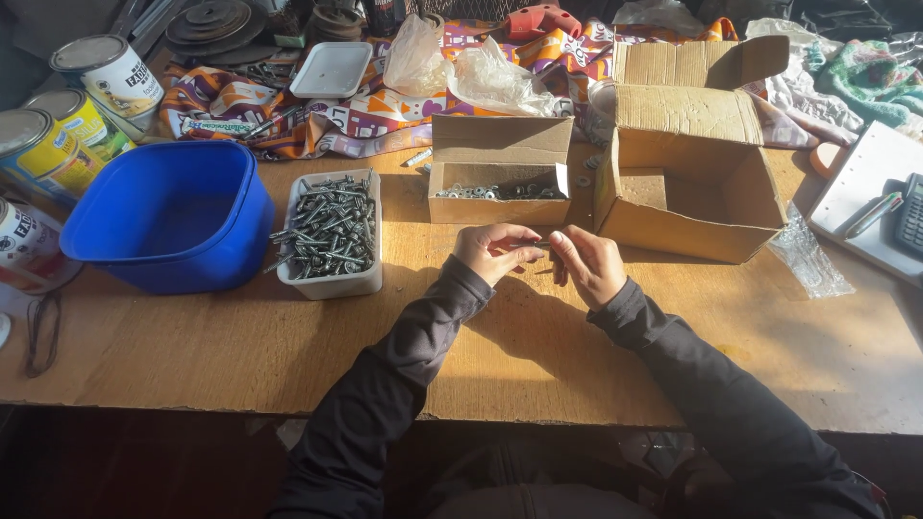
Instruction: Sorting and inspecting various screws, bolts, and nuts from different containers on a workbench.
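Both hands meet over the middle of the bench (538,365). The left hand (495,252) and right hand (588,264) pinch a small dark bolt (535,246) between their fingertips, though it's mostly hidden, so hard to say what exactly it is. Just behind them sits a small cardboard box (498,181) with washers or nuts inside, too tiny to tell. Left of that is a white tub of bolts (332,234), then a blue basin (173,213). A bigger open box (687,173) stands to the right. Paint cans (58,125) at the far left corner are partly cut off.
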